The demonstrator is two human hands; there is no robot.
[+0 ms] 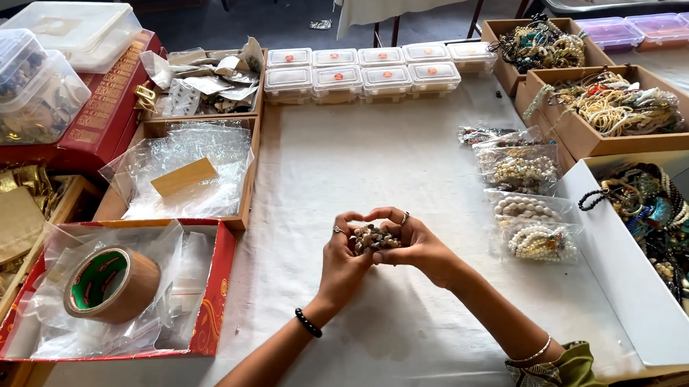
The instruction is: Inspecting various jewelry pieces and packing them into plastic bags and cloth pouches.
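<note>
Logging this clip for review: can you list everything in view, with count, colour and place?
bead bracelet: one, brown and cream, held between both hands
tape roll: one, brown, in the red box lower left
red box: one, lower left
small lidded containers: about nine, clear, table's far edge
bagged bracelets: several, mostly white, right of centre
cardboard boxes of jewellery: two, brown, upper right
white tray: one, right edge, holding dark and turquoise beads
tablecloth: one, white
left hand: ringed, black wristband
right hand: ringed, silver bangle

White-clothed table (406, 188) (grey floor (289, 20) beyond)
</note>
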